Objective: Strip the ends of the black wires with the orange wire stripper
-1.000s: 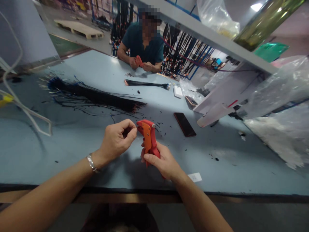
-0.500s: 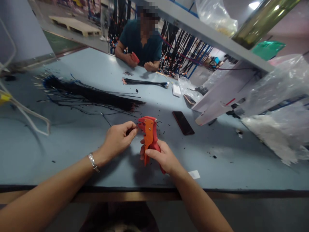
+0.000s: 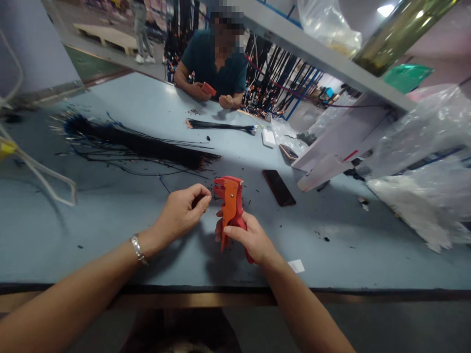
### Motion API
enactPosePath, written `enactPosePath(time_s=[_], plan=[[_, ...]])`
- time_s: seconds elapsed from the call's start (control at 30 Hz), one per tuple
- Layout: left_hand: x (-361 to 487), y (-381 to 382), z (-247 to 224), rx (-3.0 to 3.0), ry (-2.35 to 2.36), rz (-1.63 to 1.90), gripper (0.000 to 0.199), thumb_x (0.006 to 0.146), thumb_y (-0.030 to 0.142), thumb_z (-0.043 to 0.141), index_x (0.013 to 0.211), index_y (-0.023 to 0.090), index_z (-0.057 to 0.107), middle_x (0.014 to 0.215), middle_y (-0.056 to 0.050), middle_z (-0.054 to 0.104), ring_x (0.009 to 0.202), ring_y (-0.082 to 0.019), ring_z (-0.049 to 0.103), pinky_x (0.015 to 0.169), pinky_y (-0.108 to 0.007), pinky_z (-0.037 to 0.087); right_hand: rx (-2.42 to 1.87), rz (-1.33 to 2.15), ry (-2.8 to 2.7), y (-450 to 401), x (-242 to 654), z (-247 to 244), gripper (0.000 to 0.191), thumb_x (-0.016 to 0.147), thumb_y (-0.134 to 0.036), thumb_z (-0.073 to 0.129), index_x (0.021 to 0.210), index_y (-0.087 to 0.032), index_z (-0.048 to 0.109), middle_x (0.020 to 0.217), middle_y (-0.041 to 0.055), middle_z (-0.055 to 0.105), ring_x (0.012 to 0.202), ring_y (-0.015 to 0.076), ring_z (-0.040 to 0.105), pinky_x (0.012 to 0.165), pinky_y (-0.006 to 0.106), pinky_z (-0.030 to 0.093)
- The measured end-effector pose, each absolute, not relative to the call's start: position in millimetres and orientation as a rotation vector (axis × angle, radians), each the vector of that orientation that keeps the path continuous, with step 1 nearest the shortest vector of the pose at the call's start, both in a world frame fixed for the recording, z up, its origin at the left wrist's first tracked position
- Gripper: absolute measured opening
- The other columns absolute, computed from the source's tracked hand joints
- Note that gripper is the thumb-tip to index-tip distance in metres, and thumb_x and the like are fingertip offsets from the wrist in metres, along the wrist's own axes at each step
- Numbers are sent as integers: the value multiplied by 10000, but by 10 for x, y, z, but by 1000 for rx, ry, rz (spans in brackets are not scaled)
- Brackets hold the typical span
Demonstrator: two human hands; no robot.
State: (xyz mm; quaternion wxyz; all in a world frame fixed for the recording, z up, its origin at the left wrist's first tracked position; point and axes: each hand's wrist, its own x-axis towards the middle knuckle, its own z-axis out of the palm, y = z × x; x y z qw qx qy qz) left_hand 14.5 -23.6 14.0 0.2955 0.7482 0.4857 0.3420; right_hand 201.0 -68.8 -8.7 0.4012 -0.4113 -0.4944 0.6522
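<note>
My right hand (image 3: pixel 253 238) is wrapped round the handles of a red and orange wire stripper (image 3: pixel 231 196), which stands upright with its jaws toward the left. My left hand (image 3: pixel 186 208) is pinched beside those jaws, a small gap away. A thin black wire runs from its direction up to the left, ending in a blue tip; most of the wire is hidden behind the hand. Beyond my hands lies a large bundle of black wires (image 3: pixel 140 143) with blue and copper ends. A smaller black wire bundle (image 3: pixel 221 125) rests farther back.
A black phone (image 3: pixel 278 187) lies right of the stripper. Behind it are a white box (image 3: pixel 268 138) and another phone (image 3: pixel 288 151). Across the table (image 3: pixel 147 90) sits a person holding a red tool (image 3: pixel 209 88). Plastic bags and a slanted shelf post stand at right.
The stripper has moved slightly right, so a small gap shows between its jaws and my left fingers. Across the table, the person's red tool has tilted. Another person's legs have stepped into view behind.
</note>
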Motion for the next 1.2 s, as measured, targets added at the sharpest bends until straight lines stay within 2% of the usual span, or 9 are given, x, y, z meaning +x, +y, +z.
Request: enactPosePath(time_s=[0.13,0.3,0.87,1.0,1.2], plan=[[131,-228,85,2030,1411,871,244,878,372,470,818,183,613,607,31,586,534,-118,467,540,-236,330,-942,1738,-1156,-686,2014,-126,355,760,-287,679,1066,-145,567,839,46,655,683,186,663,590,313,542],[144,-239,64,2080,1279,1011,219,893,328,487,837,184,642,713,18,648,611,-117,535,579,-222,374,-880,1783,-1071,-680,2015,-143,339,754,-267,662,1059,-151,567,853,47,664,681,195,683,614,337,563],[189,-286,49,2160,1119,1157,151,867,227,540,766,166,635,649,38,626,527,-77,492,534,-184,371,-1098,1502,-1267,-690,1888,-58,278,762,-290,616,1001,-168,542,752,11,606,630,157,604,565,285,511],[186,-288,64,2086,1105,1132,150,855,238,548,780,161,653,660,26,644,555,-86,530,547,-180,395,-1124,1440,-1320,-690,1898,-78,242,758,-284,621,965,-187,540,748,3,600,595,139,575,573,280,502],[186,-284,83,1933,1182,1127,188,831,292,568,782,157,689,665,2,670,564,-107,542,527,-190,397,-1039,1595,-1256,-678,1939,-61,316,732,-262,634,1023,-177,544,843,28,621,653,160,611,592,301,513]])
